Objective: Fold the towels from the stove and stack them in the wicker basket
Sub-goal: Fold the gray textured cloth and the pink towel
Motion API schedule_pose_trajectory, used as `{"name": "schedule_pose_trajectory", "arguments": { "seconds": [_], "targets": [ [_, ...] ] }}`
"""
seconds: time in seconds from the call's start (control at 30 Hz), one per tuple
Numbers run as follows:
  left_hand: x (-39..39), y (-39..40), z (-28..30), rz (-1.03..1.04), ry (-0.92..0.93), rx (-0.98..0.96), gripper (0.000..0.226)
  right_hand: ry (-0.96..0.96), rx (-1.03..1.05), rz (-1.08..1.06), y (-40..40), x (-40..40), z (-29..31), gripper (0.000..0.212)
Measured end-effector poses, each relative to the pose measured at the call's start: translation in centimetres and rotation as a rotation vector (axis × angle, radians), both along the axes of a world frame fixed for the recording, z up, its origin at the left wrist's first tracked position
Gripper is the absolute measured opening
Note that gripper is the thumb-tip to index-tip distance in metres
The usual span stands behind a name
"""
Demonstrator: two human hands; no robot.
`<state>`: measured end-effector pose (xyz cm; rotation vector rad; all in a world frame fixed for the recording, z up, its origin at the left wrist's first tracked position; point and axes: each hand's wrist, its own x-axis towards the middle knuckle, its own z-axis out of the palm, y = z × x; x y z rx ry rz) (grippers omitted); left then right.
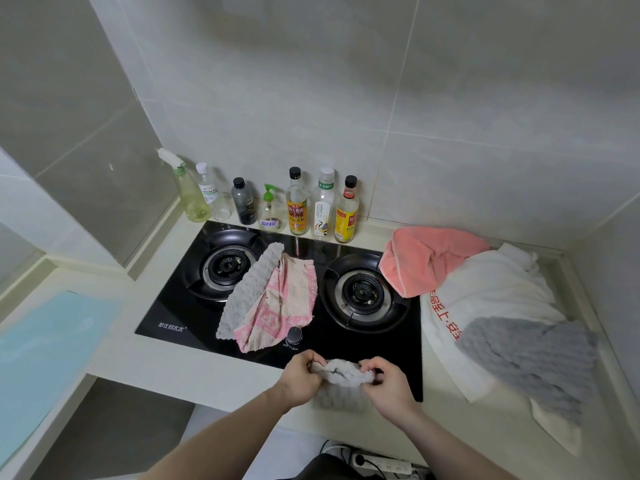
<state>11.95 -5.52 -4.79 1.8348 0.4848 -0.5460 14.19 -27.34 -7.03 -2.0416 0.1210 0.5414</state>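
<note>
**Mia:** This is a small kitchen with pale grey wall tiles and a cream stone desk (221, 372). A shiny black glass stove with two burners (194, 317) sits in it. A row of bottles (297, 206) stands at the back by the wall.

**Ben:** Where are the towels?

**Mia:** One small fluffy grey towel (341, 374) is in the hands, at the front edge of the stove. The left hand (300, 377) pinches its left end. The right hand (388, 382) pinches its right end. The fingers (313, 358) are curled round the cloth. The towel is bunched up between them and part of it hangs down.

**Ben:** So what step is this?

**Mia:** I think the fold is just starting. The towel is not flat yet.

**Ben:** And the others?

**Mia:** A long light grey bumpy towel (249, 289) and a pink and cream checked towel (282, 299) lie between the burners, touching each other. On the right are a coral pink towel (426, 265), a big white cloth with red writing (485, 292) and a dark grey bumpy towel (533, 355). They lie in a heap, mostly on the desk.

**Ben:** What comes next?

**Mia:** I guess the hands need to pull apart to stretch the towel, find its corners, and bring the edges together neatly.

**Ben:** And the wicker basket?

**Mia:** I cannot see it here. It has to be found before anything gets stacked.
</note>
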Motion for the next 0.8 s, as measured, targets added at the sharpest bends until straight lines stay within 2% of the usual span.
{"name": "schedule_pose_trajectory", "arguments": {
  "seconds": [0.17, 0.33, 0.4, 0.47, 0.57, 0.67, 0.8],
  "targets": [
    [-1.6, 0.1, -0.6, -0.177, -0.066, 0.135, 0.032, -0.126, -0.143, 0.116, -0.3, -1.6, -0.7, 0.035],
    [-2.1, 0.3, -1.3, -0.377, -0.123, 0.307, 0.029, -0.084, -0.204, 0.193, -0.4, -2.2, -1.6, 0.029],
    [-2.4, 0.6, -1.7, -0.387, -0.104, 0.318, 0.028, -0.037, -0.199, 0.183, -0.5, -2.4, -1.9, 0.023],
    [-3.1, 0.7, -2.2, -0.340, -0.064, 0.261, 0.020, -0.002, -0.211, 0.176, -0.6, -2.6, -2.0, 0.018],
    [-4.1, 0.7, -2.8, -0.234, -0.011, 0.137, 0.020, -0.009, -0.209, 0.140, -0.3, -3.1, -1.8, 0.017],
    [-3.7, 0.8, -3.2, -0.145, -0.013, 0.046, 0.016, 0.074, -0.125, 0.042, 0.4, -3.4, -1.1, 0.017],
    [-3.7, 1.2, -0.7, -0.065, 0.087, -0.124, 0.017, 0.188, -0.017, -0.109, 0.8, -3.6, -0.5, 0.009]
  ]
}}
